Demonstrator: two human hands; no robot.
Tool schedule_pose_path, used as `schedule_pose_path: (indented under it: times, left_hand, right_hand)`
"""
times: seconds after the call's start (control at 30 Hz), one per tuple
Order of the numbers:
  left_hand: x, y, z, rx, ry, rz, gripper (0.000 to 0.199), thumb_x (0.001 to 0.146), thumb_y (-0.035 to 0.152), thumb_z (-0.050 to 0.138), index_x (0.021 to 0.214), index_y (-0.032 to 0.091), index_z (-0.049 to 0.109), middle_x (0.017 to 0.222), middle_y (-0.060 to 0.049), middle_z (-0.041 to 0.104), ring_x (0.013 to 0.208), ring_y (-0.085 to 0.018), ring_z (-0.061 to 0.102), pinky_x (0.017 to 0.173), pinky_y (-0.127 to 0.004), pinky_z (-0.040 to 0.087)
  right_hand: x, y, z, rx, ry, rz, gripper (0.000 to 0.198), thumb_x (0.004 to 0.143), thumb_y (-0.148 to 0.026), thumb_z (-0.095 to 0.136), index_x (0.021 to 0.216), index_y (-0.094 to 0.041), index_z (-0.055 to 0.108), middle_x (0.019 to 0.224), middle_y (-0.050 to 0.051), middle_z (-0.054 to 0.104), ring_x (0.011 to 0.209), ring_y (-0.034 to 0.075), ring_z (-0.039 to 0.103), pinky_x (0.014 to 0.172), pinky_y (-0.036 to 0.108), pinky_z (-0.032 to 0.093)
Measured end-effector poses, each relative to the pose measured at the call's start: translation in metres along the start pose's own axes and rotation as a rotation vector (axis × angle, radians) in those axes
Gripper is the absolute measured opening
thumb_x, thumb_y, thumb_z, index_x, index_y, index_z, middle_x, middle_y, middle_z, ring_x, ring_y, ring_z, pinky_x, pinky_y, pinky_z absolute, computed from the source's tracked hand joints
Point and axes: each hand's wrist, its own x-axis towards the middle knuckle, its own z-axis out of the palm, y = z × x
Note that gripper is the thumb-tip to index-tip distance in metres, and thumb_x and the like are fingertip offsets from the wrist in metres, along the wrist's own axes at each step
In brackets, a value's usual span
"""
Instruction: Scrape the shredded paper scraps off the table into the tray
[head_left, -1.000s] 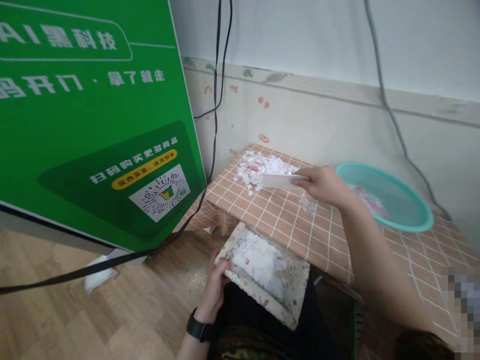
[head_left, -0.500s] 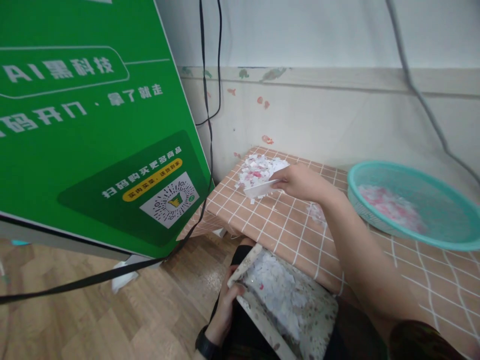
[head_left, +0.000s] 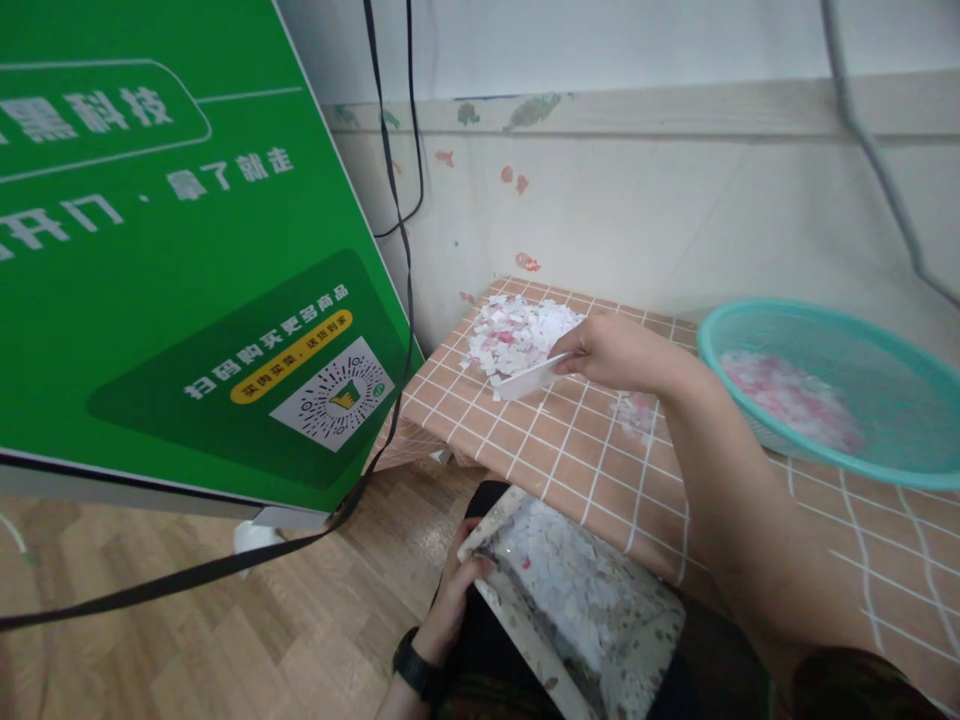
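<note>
Low down at six o'clock, the left hand held the box only at its ten o'clock corner, thumb clamped over the rim; I feared that lopsided hold could let it tip and spill its scraps. Farther up, toward twelve, the right hand had thumb and fingers closed on the card's end. Too brisk a stroke, I thought, might scatter the heap off the table. That hand was palm-down, forearm slanting in from five o'clock, card edgewise at the heap's near side. The basin sat at two.
</note>
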Motion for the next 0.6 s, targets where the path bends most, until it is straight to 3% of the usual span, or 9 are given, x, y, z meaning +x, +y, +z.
schedule_pose_path:
  times: [0.17, 0.37, 0.47, 0.6]
  left_hand:
    - [-0.001, 0.002, 0.001, -0.028, 0.002, -0.027, 0.049, 0.071, 0.031, 0.065, 0.120, 0.021, 0.065, 0.108, -0.006, 0.070, 0.109, -0.033, 0.060, 0.097, -0.043, 0.045]
    - [0.001, 0.006, 0.004, -0.008, 0.000, -0.014, 0.046, 0.069, 0.033, 0.067, 0.113, 0.021, 0.067, 0.102, -0.005, 0.070, 0.105, -0.033, 0.061, 0.095, -0.044, 0.045]
    - [0.006, 0.008, 0.004, 0.013, 0.015, 0.007, 0.042, 0.070, 0.031, 0.065, 0.111, 0.020, 0.067, 0.102, -0.005, 0.070, 0.105, -0.033, 0.060, 0.095, -0.043, 0.044]
    - [0.011, 0.015, 0.004, 0.023, 0.042, 0.000, 0.040, 0.070, 0.030, 0.066, 0.108, 0.020, 0.067, 0.102, -0.005, 0.070, 0.103, -0.031, 0.060, 0.092, -0.041, 0.045]
  right_hand:
    - [-0.008, -0.002, -0.012, -0.029, -0.003, 0.041, 0.019, 0.082, -0.015, 0.062, 0.076, -0.022, 0.078, 0.066, 0.000, 0.069, 0.060, 0.013, 0.056, 0.060, 0.029, 0.033]
    - [-0.018, -0.037, -0.020, 0.033, 0.060, 0.001, 0.021, 0.086, -0.022, 0.058, 0.069, -0.020, 0.069, 0.062, 0.000, 0.065, 0.058, 0.012, 0.052, 0.058, 0.028, 0.031]
    - [-0.033, -0.055, -0.002, 0.199, 0.132, 0.095, 0.022, 0.088, -0.027, 0.060, 0.068, -0.020, 0.065, 0.062, 0.000, 0.064, 0.058, 0.013, 0.054, 0.057, 0.027, 0.034]
    - [-0.066, -0.073, 0.051, 0.387, 0.268, 0.375, 0.027, 0.090, -0.036, 0.056, 0.070, -0.020, 0.066, 0.063, 0.002, 0.067, 0.056, 0.017, 0.059, 0.054, 0.028, 0.037]
